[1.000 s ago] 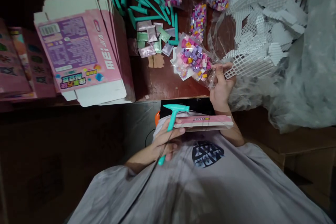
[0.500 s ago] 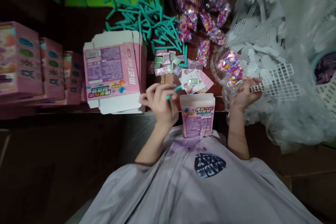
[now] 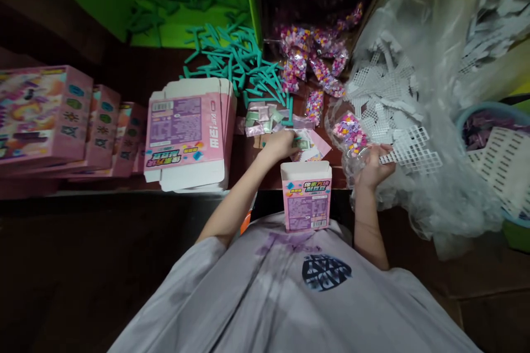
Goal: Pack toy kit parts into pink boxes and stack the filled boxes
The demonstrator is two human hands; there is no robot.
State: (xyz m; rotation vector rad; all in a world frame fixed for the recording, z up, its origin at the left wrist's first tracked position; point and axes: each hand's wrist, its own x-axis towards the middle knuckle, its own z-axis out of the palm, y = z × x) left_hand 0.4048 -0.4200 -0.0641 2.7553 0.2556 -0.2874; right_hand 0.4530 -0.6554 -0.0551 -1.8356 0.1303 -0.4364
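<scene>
My left hand (image 3: 281,144) is closed over the left side of the paper cards (image 3: 318,146), with a sliver of a teal plastic hammer showing at its fingertips. A small green sachet (image 3: 303,144) lies on those cards, right at the fingers. In my right hand (image 3: 374,166) a white plastic grid (image 3: 416,151) is pinched and sticks out to the right. Just left of that hand is a clear bag of colourful small blocks (image 3: 351,132); whether the fingers grip its film I cannot tell. An open pink box (image 3: 307,204) stands upright between my forearms, against my shirt.
Flattened pink cartons (image 3: 178,129) are stacked at the left, beside filled-out boxes (image 3: 78,116). Teal hammers (image 3: 232,58) are heaped at the back, near bags of blocks (image 3: 296,60). Several sachets (image 3: 263,116) lie mid-table. White grids (image 3: 385,85) fill a plastic sack; a blue basket (image 3: 480,113) is far right.
My left hand has moved right and forward, from above the table's edge down to the cards and green sachet. My right hand still holds the white grid. The view has shifted slightly.
</scene>
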